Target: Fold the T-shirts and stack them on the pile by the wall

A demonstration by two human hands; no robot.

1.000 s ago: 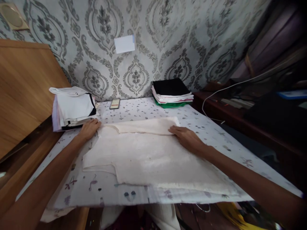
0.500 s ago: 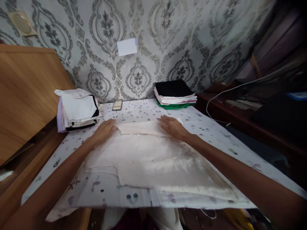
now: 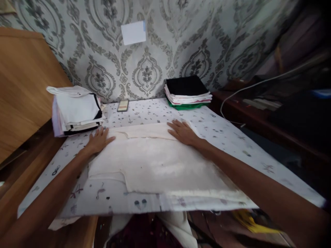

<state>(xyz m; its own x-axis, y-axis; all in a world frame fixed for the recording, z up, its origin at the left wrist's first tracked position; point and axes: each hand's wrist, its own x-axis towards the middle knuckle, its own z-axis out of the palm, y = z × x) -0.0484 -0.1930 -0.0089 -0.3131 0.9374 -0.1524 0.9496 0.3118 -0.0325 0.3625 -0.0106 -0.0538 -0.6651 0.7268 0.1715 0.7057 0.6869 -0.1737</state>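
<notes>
A cream-coloured garment (image 3: 155,158) lies flat across the patterned table cover (image 3: 222,134), its far edge folded over in a narrow strip. At its far left corner rests my left hand (image 3: 98,140), fingers spread and palm down. My right hand (image 3: 182,132) lies flat on the far right part of the cloth, fingers stretched out. Neither hand grips anything. The near left of the garment has a stepped outline, like a sleeve and side seam.
A stack of folded clothes (image 3: 79,110) stands at the back left, beside a wooden panel (image 3: 26,86). Another folded stack (image 3: 187,88), black on top, sits at the back right. A small framed card (image 3: 123,105) lies near the wall. A white cable (image 3: 232,103) hangs on the right.
My left hand has slid left along the cloth's far edge and its fingers have spread. The right hand stays on the cloth's far right. The view has tilted down slightly.
</notes>
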